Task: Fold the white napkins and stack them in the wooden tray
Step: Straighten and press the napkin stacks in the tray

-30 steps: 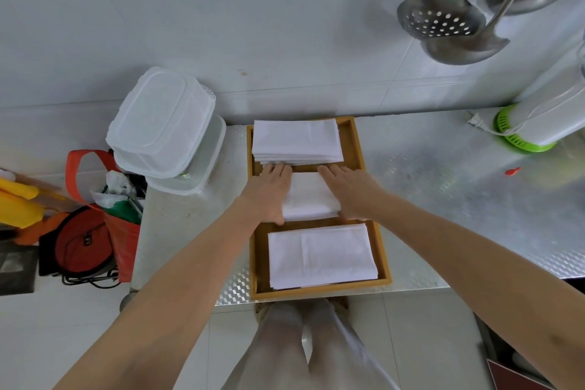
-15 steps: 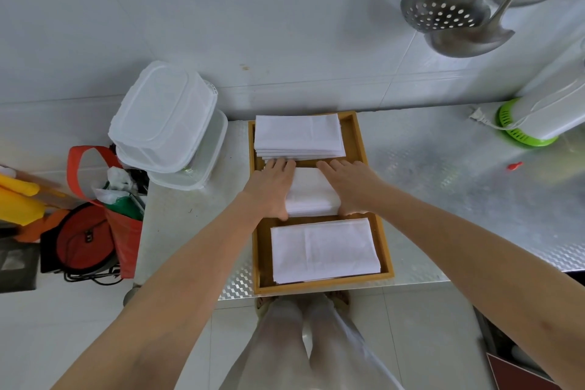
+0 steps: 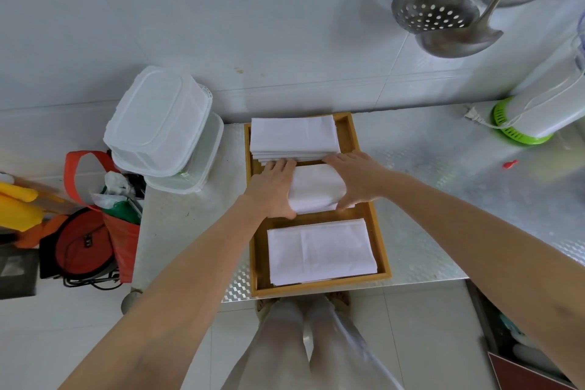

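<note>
Folded napkin [image 3: 316, 188] sits mid-frame in wooden tray [image 3: 378, 231], between two stacks. Left hand [image 3: 273, 190] and right hand [image 3: 356, 180] clasp its ends, thumbs apparently tucked beneath. Light, limp cloth (unfolds easily): support both ends.

Middle napkin's [image 3: 315, 188] ends — under hands.

brightness: bright, even, soft daylight-like
shadows: faint; soft ones under the ladles [image 3: 449, 28] on the wall [image 3: 253, 25]
glare: pale sheen on the metal worktop [image 3: 443, 168], right side washed out
blur: red bit [image 3: 509, 164] and right worktop smeared; centre sharp
distortion: wide-angle, forearms stretched, wall lines bowed at the edges
whites: napkins [image 3: 294, 136] near clipped, folds barely visible
</note>
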`<state>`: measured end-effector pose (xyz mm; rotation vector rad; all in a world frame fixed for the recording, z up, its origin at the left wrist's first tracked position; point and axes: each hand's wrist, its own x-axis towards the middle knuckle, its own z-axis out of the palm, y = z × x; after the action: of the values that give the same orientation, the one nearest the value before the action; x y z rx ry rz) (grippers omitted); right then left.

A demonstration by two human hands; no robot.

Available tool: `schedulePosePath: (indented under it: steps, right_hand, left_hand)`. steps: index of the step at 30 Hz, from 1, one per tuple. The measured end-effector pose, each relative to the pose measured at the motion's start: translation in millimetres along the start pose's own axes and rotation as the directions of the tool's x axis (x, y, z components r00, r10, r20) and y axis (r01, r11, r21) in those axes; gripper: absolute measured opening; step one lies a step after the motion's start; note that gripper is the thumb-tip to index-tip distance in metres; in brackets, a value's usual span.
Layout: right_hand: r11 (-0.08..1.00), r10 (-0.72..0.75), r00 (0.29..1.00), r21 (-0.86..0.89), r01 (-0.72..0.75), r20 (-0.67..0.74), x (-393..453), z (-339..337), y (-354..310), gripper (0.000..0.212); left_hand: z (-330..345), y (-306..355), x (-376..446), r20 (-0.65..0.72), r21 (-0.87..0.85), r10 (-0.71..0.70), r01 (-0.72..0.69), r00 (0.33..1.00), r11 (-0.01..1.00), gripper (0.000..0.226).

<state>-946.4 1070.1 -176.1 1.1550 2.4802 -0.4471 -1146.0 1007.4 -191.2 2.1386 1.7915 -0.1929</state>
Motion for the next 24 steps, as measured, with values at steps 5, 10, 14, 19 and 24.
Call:
schedulePosePath:
  steps: [5,10,14,19,24]
  right_hand:
    - [0.779,0.122,0.990,0.612,-0.139,0.070,5,-24,4,0.049]
    - [0.879,0.151,0.984,0.444,-0.175,0.089,10,-16,4,0.038]
    - [0.876,0.157,0.987,0.458,-0.151,0.026,10,-10,7,0.030]
    - [0.883,0.176,0.983,0.451,-0.131,-0.061,6,-2,5,0.032]
    - [0.897,0.222,0.968,0.415,-0.156,-0.116,3,8,-3,0.032]
  left_hand:
    - [-9,-3,1,0.086,-0.085,-0.010,0.017,0.996,0.996,0.107]
    - [-16,-1,6,0.178,-0.291,-0.108,0.157,0.978,0.944,0.095]
    - [-14,2,6,0.127,-0.235,-0.105,0.133,0.986,0.963,0.056]
    - [-3,10,6,0.008,-0.212,-0.152,0.151,0.988,0.966,0.027]
    - [3,20,-1,-0.056,-0.174,-0.229,0.216,0.972,0.961,0.029]
